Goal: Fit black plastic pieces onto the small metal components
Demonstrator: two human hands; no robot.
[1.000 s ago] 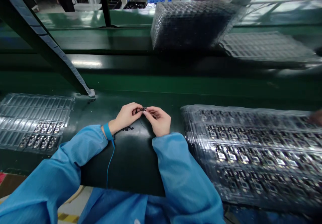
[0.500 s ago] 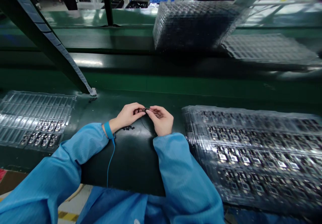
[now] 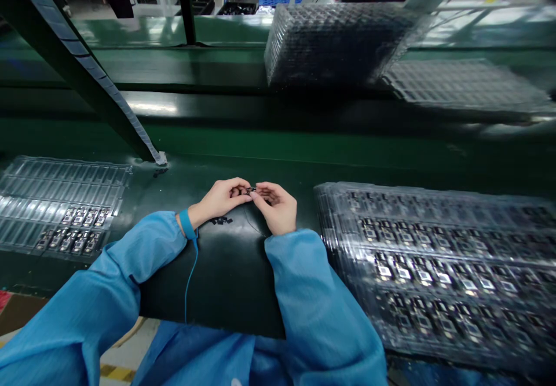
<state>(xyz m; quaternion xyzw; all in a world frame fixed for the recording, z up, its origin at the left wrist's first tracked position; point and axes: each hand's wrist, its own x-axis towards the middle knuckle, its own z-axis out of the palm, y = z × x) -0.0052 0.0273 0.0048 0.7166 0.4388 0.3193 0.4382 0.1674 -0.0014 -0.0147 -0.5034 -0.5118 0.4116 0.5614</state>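
Between my two hands, over the dark green bench (image 3: 217, 282), is a small dark electronic part (image 3: 250, 190), mostly covered by fingertips. My left hand (image 3: 223, 197), with a blue wrist strap (image 3: 187, 224) and cord, is closed in a pinch on its left side. Pinching the same part from the right is my right hand (image 3: 278, 205), thumb against fingers. A thin dark wire seems to hang below the part. Several little black pieces (image 3: 221, 220) lie on the bench just below my left hand.
On the left lies a clear compartment tray (image 3: 65, 180) partly filled with small circuit boards (image 3: 82, 240). A stack of clear trays (image 3: 438, 258) full of similar boards stands at right. Behind are stacked trays (image 3: 339, 44), a flat tray (image 3: 464, 82) and a slanted post (image 3: 99, 79).
The part has turned slightly between my fingertips. My right hand has shifted a little to the left, its thumb lying closer to my left thumb.
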